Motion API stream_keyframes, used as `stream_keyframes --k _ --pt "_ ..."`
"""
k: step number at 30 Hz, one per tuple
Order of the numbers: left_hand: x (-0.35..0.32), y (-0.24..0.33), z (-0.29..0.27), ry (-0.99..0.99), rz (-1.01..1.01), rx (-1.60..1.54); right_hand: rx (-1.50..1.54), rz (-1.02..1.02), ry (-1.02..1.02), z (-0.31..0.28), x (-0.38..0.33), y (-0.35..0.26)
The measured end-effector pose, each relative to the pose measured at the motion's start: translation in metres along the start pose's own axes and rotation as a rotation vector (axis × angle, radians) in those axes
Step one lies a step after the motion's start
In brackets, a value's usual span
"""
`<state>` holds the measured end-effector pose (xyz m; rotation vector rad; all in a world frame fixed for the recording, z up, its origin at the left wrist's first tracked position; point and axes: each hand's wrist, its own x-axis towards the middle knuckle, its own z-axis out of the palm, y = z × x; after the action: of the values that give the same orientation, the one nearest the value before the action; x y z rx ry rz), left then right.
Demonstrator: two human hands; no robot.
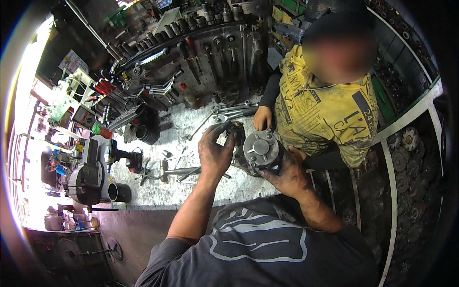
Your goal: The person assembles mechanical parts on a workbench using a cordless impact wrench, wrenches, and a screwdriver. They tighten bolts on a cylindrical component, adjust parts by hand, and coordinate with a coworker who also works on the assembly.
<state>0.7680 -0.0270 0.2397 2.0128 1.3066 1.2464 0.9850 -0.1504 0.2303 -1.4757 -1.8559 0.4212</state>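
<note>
A grey, dirty starter motor (pixel 261 147) is held over the bench with its round end cover facing up. My right hand (pixel 288 178) is wrapped around its lower right side, blackened with grease. My left hand (pixel 214 147) is at the motor's left side, thumb and forefinger bent into a pinch beside the small terminal end (pixel 237 125). What lies between those fingertips is too small to make out. Behind the motor is a co-worker's hand (pixel 262 117), resting at the bench edge. Another hand (pixel 297 154) of that person is close to my right hand.
A worn bench (pixel 153 191) carries a hammer (pixel 177 171), pliers (pixel 146 175), several wrenches (pixel 201 123) and a cordless drill (pixel 119 157). A black cup (pixel 119 192) stands near the front edge. Sockets (pixel 191 21) line the tool rack behind. The co-worker in a yellow shirt (pixel 320 105) stands at right.
</note>
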Motion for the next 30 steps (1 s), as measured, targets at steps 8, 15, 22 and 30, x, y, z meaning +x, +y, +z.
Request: stream_keyframes --k 8,15,22,30 --pt "-0.006 -0.015 0.011 0.146 0.199 -0.059 0.093 0.134 -0.012 -0.001 0.0 -0.005" --pt "-0.01 -0.028 0.015 0.099 0.035 -0.21 0.003 0.075 0.005 0.006 -0.005 0.005" --pt "-0.025 -0.043 0.011 0.09 0.396 0.025 0.191 0.273 0.002 -0.062 0.004 -0.018" --pt "-0.025 0.011 -0.03 -0.143 0.448 -0.325 1.226 -0.31 0.123 -0.107 0.066 -0.096"
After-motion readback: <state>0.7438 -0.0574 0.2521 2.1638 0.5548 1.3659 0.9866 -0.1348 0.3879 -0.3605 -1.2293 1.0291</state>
